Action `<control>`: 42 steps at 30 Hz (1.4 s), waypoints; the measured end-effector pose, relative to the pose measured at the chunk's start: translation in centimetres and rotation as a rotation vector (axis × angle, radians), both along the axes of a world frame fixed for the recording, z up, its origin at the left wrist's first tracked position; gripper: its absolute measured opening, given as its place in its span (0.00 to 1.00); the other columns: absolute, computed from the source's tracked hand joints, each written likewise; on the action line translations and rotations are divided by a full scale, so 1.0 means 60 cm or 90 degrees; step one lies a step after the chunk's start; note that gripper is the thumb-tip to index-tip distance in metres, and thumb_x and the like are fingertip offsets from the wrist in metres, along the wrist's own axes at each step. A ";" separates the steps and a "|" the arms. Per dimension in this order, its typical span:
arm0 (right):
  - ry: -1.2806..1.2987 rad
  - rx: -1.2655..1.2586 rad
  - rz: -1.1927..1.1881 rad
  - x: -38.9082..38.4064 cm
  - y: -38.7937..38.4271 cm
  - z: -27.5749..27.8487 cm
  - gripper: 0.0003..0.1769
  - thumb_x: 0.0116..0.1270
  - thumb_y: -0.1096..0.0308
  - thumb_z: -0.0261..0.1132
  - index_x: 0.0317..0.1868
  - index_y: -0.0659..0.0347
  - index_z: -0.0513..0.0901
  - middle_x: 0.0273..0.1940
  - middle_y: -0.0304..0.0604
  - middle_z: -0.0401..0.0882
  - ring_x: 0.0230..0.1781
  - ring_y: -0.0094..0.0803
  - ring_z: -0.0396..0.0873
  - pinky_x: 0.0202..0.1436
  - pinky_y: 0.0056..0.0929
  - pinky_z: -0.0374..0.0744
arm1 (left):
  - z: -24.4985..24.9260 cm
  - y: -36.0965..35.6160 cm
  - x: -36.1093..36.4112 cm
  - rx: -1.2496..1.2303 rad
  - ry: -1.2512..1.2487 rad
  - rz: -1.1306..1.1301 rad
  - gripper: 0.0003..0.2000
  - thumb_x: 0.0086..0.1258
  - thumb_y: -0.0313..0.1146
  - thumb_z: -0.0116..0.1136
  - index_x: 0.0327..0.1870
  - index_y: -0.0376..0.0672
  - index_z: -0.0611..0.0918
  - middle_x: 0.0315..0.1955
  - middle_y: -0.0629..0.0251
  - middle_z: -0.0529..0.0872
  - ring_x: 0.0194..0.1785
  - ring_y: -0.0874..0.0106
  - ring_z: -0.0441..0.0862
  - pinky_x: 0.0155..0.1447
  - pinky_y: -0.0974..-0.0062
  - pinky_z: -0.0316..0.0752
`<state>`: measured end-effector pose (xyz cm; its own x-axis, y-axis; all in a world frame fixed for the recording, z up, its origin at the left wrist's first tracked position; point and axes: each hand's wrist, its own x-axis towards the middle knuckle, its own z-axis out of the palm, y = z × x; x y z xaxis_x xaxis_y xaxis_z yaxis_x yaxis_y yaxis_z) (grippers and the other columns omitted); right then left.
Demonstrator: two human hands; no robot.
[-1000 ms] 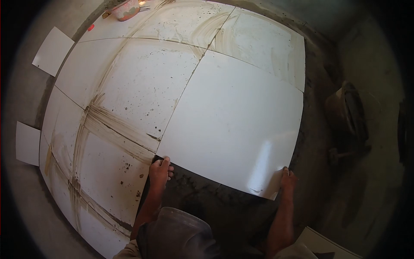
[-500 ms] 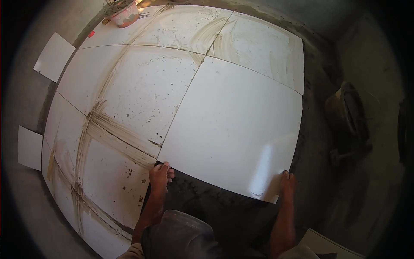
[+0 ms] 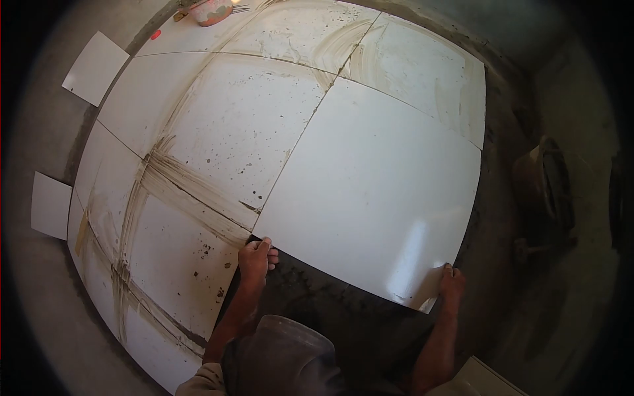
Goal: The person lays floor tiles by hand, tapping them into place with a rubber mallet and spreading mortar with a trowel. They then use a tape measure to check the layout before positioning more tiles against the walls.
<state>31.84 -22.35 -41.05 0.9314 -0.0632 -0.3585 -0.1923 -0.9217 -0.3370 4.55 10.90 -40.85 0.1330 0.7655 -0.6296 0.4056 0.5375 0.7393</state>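
A large, clean white floor tile point(image 3: 376, 191) lies between my hands, its far and left edges up against neighbouring tiles. My left hand point(image 3: 257, 259) grips the near left corner, thumb on top and fingers curled at the edge. At the right edge, close to the near right corner, my right hand point(image 3: 452, 285) is closed with its thumb on top; its other fingers are partly hidden. Left of it, a mortar-smeared tile point(image 3: 224, 138) is speckled with dirt. Dark, rough ground point(image 3: 317, 290) shows below the near edge.
A bucket point(image 3: 541, 181) lies tilted at the right, with what looks like a hammer point(image 3: 528, 249) near it. At the far left stands a pink, mortar-stained bucket point(image 3: 211, 13) beside a small red object point(image 3: 156, 34). White square pieces point(image 3: 96, 67) sit along the left wall.
The whole view has shifted, so the tiles and hands sit farther right in the frame. Both hands keep their hold on the same tile edges; little else differs.
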 end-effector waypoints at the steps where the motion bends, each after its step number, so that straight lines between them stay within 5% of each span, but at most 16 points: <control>1: 0.001 -0.001 -0.001 0.001 0.011 0.020 0.23 0.63 0.55 0.55 0.37 0.72 0.79 0.35 0.61 0.79 0.36 0.52 0.78 0.43 0.41 0.73 | 0.000 0.000 -0.001 -0.001 0.001 -0.001 0.10 0.64 0.37 0.55 0.28 0.39 0.76 0.20 0.66 0.79 0.19 0.79 0.74 0.21 0.82 0.67; 6: 0.019 -0.180 0.115 0.033 0.015 0.038 0.22 0.64 0.55 0.56 0.33 0.71 0.80 0.29 0.58 0.80 0.32 0.52 0.79 0.39 0.42 0.74 | 0.001 0.003 0.003 -0.009 0.011 -0.007 0.10 0.64 0.36 0.55 0.29 0.37 0.77 0.20 0.64 0.80 0.18 0.78 0.75 0.19 0.82 0.68; 8: 0.096 0.093 -0.093 0.063 0.077 0.123 0.21 0.65 0.56 0.56 0.30 0.70 0.79 0.28 0.55 0.80 0.32 0.49 0.80 0.37 0.41 0.75 | 0.003 0.003 0.004 -0.013 0.027 -0.013 0.10 0.64 0.36 0.54 0.29 0.37 0.76 0.20 0.64 0.80 0.18 0.78 0.75 0.19 0.82 0.68; 10: -0.019 0.140 -0.020 0.084 0.135 0.178 0.20 0.66 0.57 0.56 0.28 0.69 0.79 0.29 0.53 0.81 0.32 0.46 0.80 0.36 0.40 0.75 | 0.008 0.005 0.007 -0.017 0.039 -0.023 0.11 0.64 0.36 0.54 0.28 0.37 0.76 0.20 0.64 0.80 0.18 0.78 0.75 0.20 0.81 0.69; 16: -0.241 0.106 0.290 0.149 0.239 0.081 0.16 0.64 0.60 0.58 0.43 0.66 0.76 0.39 0.55 0.78 0.43 0.47 0.77 0.45 0.41 0.74 | 0.015 0.010 0.012 -0.028 0.095 -0.061 0.11 0.64 0.37 0.54 0.28 0.38 0.76 0.20 0.65 0.80 0.18 0.78 0.75 0.21 0.81 0.69; 20: -0.290 0.189 0.423 0.163 0.339 0.028 0.26 0.61 0.64 0.60 0.57 0.65 0.65 0.58 0.56 0.64 0.59 0.50 0.64 0.59 0.41 0.69 | 0.024 0.015 0.021 -0.031 0.134 -0.073 0.12 0.64 0.38 0.54 0.28 0.37 0.76 0.20 0.64 0.80 0.18 0.78 0.75 0.21 0.81 0.70; 23: -0.377 0.218 0.567 0.190 0.403 0.002 0.29 0.61 0.63 0.61 0.60 0.65 0.62 0.61 0.56 0.58 0.63 0.53 0.58 0.64 0.44 0.63 | 0.032 0.020 0.027 -0.040 0.163 -0.095 0.12 0.64 0.38 0.54 0.29 0.36 0.77 0.20 0.64 0.80 0.19 0.78 0.75 0.22 0.80 0.70; 29: -0.364 0.194 0.642 0.226 0.461 -0.018 0.34 0.62 0.59 0.60 0.63 0.67 0.58 0.64 0.59 0.54 0.66 0.56 0.52 0.67 0.47 0.57 | 0.035 0.024 0.037 -0.033 0.247 -0.140 0.13 0.65 0.39 0.54 0.29 0.36 0.77 0.20 0.64 0.81 0.19 0.78 0.76 0.23 0.80 0.71; 42: -0.289 0.245 0.587 0.246 0.470 -0.007 0.37 0.60 0.56 0.63 0.61 0.71 0.58 0.62 0.60 0.57 0.65 0.56 0.54 0.67 0.46 0.59 | 0.033 0.032 0.063 -0.042 0.337 -0.094 0.15 0.63 0.41 0.57 0.25 0.35 0.77 0.18 0.63 0.81 0.18 0.78 0.76 0.22 0.79 0.71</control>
